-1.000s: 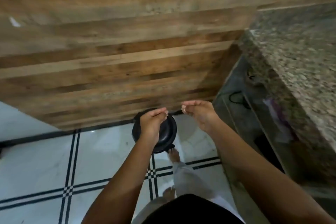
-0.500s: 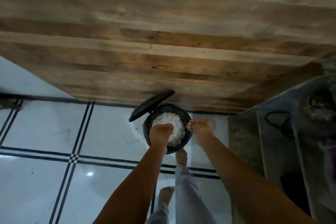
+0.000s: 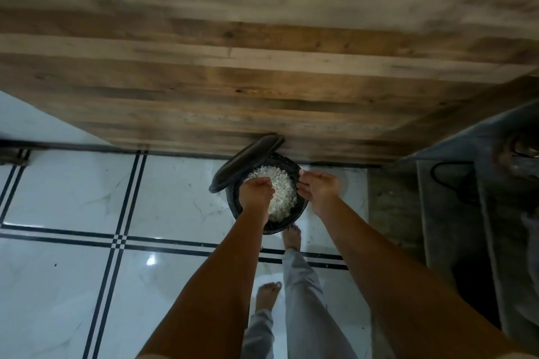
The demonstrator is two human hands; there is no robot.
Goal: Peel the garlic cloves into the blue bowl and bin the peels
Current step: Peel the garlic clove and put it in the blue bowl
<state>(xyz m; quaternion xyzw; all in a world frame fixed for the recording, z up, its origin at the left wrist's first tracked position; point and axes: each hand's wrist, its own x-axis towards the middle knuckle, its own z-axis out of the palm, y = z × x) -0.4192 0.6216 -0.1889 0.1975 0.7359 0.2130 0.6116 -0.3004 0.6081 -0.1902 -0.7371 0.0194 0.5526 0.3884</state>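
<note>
Where the round black bin (image 3: pixel 287 224) had been shut a second before, its hinged lid (image 3: pixel 248 165) now stood raised at left, so binning looked underway. The left hand (image 3: pixel 256 192) hovered, curled, over the heap of white papery garlic peels (image 3: pixel 281 192) inside; the right hand (image 3: pixel 318 186) bent over the right rim. Whether either held peels could not be told.

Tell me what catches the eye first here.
The open black bin at centre, against the wooden wall, is heaped with white peels, its lid tipped up at left. The left hand and right hand hover over it; a bare foot sits at its near edge.
</note>
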